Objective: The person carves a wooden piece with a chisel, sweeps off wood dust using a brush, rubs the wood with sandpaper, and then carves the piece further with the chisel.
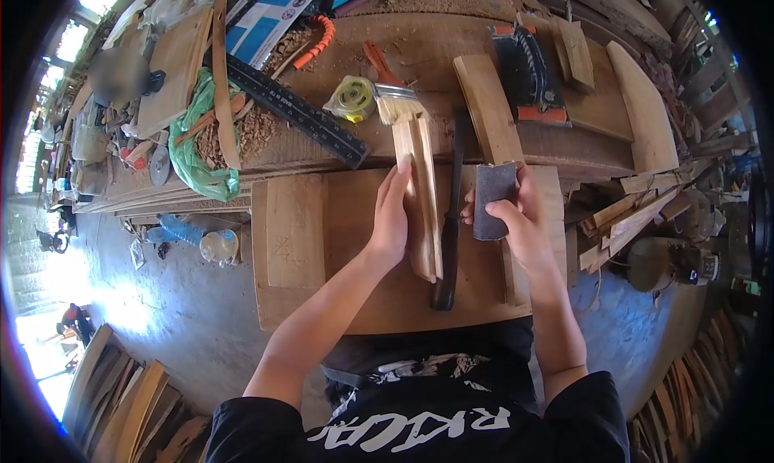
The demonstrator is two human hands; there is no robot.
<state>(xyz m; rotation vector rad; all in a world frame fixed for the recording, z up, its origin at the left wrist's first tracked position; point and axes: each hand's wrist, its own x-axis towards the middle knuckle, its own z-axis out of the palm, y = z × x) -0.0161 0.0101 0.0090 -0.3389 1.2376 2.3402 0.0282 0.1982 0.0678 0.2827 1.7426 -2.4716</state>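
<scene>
A long, narrow wooden piece (421, 205) with a groove along it is held upright in the view by my left hand (391, 220), whose fingers are closed on its left side. My right hand (524, 221) grips a dark grey sanding block (494, 202), with the thumb across its face. The block is apart from the wooden piece. Between the two hands lies a black-handled tool (445, 278) on the wooden work surface (363, 306). Just past the far end of the grooved piece is a brush (399, 104) with pale bristles.
Behind are a yellow tape measure (352, 99), a black ruler (298, 112), a green bag of shavings (187, 161) and a black-and-orange tool (530, 80). A wooden strip (490, 112) lies beyond my right hand. Scrap wood (633, 221) is piled at the right.
</scene>
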